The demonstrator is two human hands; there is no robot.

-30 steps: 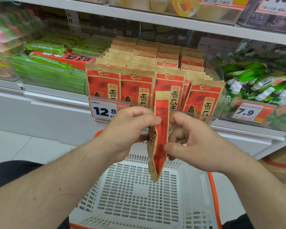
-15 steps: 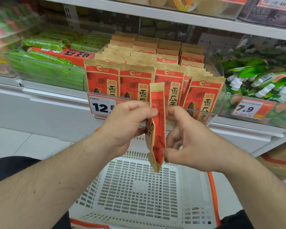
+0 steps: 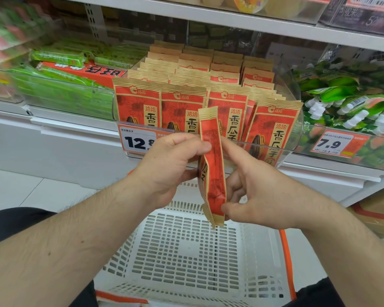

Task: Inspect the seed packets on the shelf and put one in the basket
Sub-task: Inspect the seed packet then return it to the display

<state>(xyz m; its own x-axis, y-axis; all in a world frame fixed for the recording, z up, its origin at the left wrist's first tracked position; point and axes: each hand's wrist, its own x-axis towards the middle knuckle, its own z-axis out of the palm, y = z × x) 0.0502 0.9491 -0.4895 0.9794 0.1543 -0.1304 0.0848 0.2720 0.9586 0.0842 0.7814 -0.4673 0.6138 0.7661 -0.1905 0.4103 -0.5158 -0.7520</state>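
Green wrapped snacks (image 3: 60, 89) fill the clear bin at nine o'clock, with a red box (image 3: 84, 70) lying among them. Next along, toward eleven o'clock, the shelf (image 3: 80, 129) carries a clear tray (image 3: 295, 120) packed with upright rows of red and kraft-brown seed packets (image 3: 182, 107), their fronts printed with sunflowers and large dark characters. A price tag (image 3: 138, 141) reading 12 and a partly hidden digit is clipped to the tray's front lip.

At the centre, the left hand (image 3: 171, 167) pinches the upper part of one held packet (image 3: 212, 167), thumb and forefinger curled against its left face. This packet is turned edge-on to the camera, upright with a slight tilt, its crimped top at twelve o'clock and its crimped bottom at six. It hangs in the air in front of the tray and above the basket, clear of both. The right hand (image 3: 264, 196) grips it from the other side: the forefinger reaches up along the right face and the thumb presses near the bottom seam, the other fingers curled behind.

Below, at six o'clock, sits the white slotted basket (image 3: 182, 258) with an orange handle (image 3: 286, 262) down its right side.

At three o'clock a second price tag (image 3: 335, 144) reads 7.9 beneath green pouches (image 3: 346, 100) with white caps.
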